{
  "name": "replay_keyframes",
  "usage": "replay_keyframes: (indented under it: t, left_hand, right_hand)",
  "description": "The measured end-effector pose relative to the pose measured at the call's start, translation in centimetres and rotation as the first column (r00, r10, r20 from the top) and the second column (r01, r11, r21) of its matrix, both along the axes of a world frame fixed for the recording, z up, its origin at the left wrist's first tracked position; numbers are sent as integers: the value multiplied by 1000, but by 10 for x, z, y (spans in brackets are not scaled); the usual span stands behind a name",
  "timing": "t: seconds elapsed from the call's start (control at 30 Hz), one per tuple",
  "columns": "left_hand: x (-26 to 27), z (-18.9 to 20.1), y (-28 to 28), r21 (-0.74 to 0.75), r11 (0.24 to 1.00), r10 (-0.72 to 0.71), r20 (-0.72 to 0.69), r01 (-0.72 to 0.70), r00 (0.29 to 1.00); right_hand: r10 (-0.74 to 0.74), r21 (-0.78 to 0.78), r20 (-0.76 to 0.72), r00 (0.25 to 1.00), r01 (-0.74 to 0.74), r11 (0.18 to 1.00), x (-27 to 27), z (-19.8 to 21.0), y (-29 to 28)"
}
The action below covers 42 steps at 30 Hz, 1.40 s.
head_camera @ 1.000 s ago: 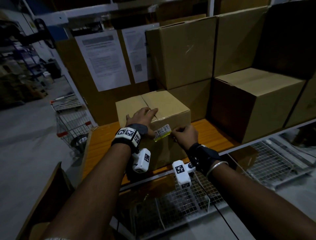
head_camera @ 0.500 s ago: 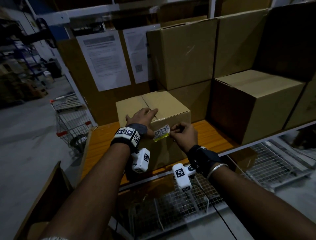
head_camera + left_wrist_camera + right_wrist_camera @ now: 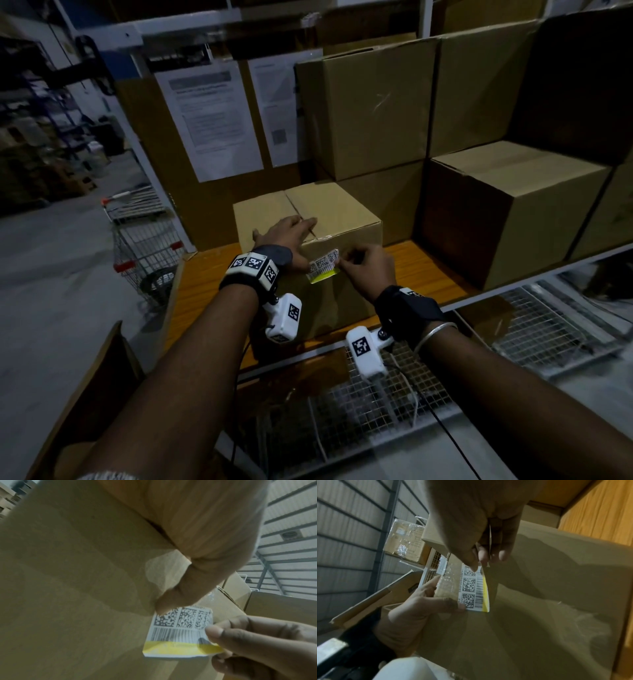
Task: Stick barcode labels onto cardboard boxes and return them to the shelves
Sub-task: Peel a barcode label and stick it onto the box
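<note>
A small cardboard box (image 3: 342,212) stands on the orange wooden shelf (image 3: 202,291). A white barcode label (image 3: 323,265) with a yellow strip lies at the top of its front face. My left hand (image 3: 291,236) rests flat on the box top, and its thumb (image 3: 171,601) presses the label's (image 3: 180,631) left corner. My right hand (image 3: 349,260) pinches the label's (image 3: 474,588) right end, which curls off the cardboard. In the right wrist view a thin paper strip (image 3: 490,540) sits between the right hand's fingers (image 3: 503,555).
Larger cardboard boxes (image 3: 507,212) are stacked behind and to the right. Printed notices (image 3: 209,123) hang on the back board. A shopping cart (image 3: 144,246) stands in the aisle at left. Wire mesh baskets (image 3: 376,394) lie below the shelf edge. An open carton (image 3: 85,394) is at bottom left.
My right hand has slid left along the label toward the left thumb and now holds its end slightly higher. The left hand and the box have stayed put.
</note>
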<state>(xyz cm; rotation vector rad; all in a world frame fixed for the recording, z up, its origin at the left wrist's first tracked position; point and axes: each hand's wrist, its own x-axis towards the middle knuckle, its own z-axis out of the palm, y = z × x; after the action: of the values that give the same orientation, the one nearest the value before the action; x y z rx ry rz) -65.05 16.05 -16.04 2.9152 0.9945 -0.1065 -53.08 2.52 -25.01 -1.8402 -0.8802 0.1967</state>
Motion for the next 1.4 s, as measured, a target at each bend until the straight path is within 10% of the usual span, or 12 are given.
replay_keyframes:
  t: [1.17, 1.4]
  left_hand:
    - [-6, 6, -1, -31, 997, -69, -21, 69, 997]
    - [-9, 7, 1, -141, 988, -39, 208, 70, 977]
  right_hand:
    - [192, 254, -146, 970, -151, 955, -33, 1, -18]
    - [217, 307, -119, 969, -172, 936, -36, 3, -27]
